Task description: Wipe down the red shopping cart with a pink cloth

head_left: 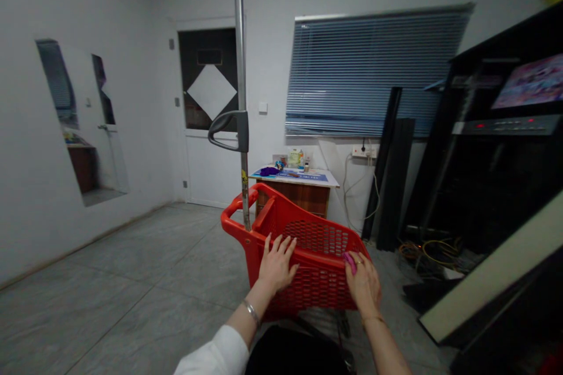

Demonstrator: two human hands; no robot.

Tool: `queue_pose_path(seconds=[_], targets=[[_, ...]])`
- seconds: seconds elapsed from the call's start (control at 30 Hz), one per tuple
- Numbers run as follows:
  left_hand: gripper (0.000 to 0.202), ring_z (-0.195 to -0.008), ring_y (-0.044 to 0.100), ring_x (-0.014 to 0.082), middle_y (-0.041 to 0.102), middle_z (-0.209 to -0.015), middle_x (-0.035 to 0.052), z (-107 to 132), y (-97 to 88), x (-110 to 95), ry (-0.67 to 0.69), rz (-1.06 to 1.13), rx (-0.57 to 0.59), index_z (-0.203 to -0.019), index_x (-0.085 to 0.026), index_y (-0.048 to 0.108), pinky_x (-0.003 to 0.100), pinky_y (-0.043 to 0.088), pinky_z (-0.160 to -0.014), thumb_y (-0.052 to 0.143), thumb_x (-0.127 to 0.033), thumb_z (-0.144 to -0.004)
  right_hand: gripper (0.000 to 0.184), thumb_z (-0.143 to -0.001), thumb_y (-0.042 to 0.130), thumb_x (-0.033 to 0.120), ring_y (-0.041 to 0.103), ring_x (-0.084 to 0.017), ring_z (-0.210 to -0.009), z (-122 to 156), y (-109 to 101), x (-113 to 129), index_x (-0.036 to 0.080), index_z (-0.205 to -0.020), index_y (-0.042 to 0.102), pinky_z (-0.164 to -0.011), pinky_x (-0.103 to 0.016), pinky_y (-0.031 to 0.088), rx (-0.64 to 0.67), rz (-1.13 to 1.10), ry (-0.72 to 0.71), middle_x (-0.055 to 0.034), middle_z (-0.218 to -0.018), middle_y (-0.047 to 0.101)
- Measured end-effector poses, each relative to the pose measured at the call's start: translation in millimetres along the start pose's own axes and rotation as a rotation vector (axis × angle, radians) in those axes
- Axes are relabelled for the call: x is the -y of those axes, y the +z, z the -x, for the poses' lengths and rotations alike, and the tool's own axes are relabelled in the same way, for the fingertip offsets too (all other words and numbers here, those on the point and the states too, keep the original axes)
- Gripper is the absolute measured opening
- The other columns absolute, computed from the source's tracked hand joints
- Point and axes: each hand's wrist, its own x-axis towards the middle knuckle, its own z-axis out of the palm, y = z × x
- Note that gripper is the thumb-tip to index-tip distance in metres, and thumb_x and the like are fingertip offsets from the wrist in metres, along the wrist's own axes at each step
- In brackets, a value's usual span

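Note:
A red plastic shopping basket (308,234) with mesh walls stands on the floor in front of me. My left hand (277,263) lies flat on its near rim, fingers spread and holding nothing. My right hand (364,282) rests on the basket's right near corner, fingers curled over a small pink cloth (349,261) pressed against the rim. A metal pole (240,88) with a grey handle (229,129) rises from the basket's far left side.
A wooden table (299,184) with bottles and small items stands behind the basket under a window with blue blinds (373,70). Dark panels (393,170) lean on the wall; a black cabinet (501,146) and cables fill the right. A door (211,117) is at the back.

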Motion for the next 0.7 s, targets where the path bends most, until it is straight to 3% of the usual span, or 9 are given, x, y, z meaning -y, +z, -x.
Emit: queue_pose_path(seconds=[0.27,0.37,0.57,0.63,0.7], targets=[[0.068,-0.141,0.037,0.0297,0.05,-0.151,0.0036,-2,-1.6,-1,-0.012,0.014,0.018,-0.151,-0.031,0.037,0.058,0.008,-0.123,0.051,-0.059,-0.09,0.043,-0.094,0.042,0.04,0.052,-0.026,-0.117,0,4,7,0.015,-0.114,0.071,-0.101,-0.042,0.041,-0.052,0.028,-0.014,-0.0162,-0.121,0.063],[0.068,-0.141,0.037,0.0298,0.05,-0.151,0.0034,-2,-2.8,-2,-0.01,0.026,0.027,-0.15,-0.031,0.038,0.059,0.007,-0.122,0.051,-0.059,-0.09,0.038,-0.093,0.046,0.036,0.052,-0.025,-0.114,-2,6,31,0.017,-0.114,0.071,-0.099,-0.041,0.042,-0.026,0.023,-0.047,-0.0153,-0.122,0.062],[0.066,-0.142,0.036,0.0298,0.049,-0.152,0.0033,-2,-2.4,0,-0.012,0.021,0.033,-0.15,-0.03,0.039,0.059,0.007,-0.123,0.051,-0.057,-0.091,0.033,-0.093,0.051,0.035,0.053,-0.022,-0.107,-5,14,107,0.024,-0.117,0.07,-0.095,-0.035,0.045,0.084,-0.076,-0.151,-0.0088,-0.122,0.064],[0.066,-0.142,0.036,0.0294,0.049,-0.151,0.0033,-2,-2.5,1,-0.01,0.019,0.035,-0.15,-0.03,0.038,0.058,0.008,-0.122,0.051,-0.057,-0.091,0.032,-0.094,0.05,0.035,0.055,-0.022,-0.105,-7,14,113,0.024,-0.115,0.071,-0.093,-0.035,0.045,0.102,-0.088,-0.152,-0.0083,-0.119,0.065],[0.066,-0.141,0.038,0.0289,0.05,-0.151,0.0034,-1,-3.2,2,-0.007,0.016,0.033,-0.151,-0.031,0.037,0.058,0.01,-0.122,0.05,-0.056,-0.091,0.032,-0.094,0.048,0.034,0.056,-0.021,-0.102,-9,11,103,0.024,-0.114,0.072,-0.092,-0.035,0.045,0.128,-0.086,-0.157,-0.0078,-0.119,0.066]])
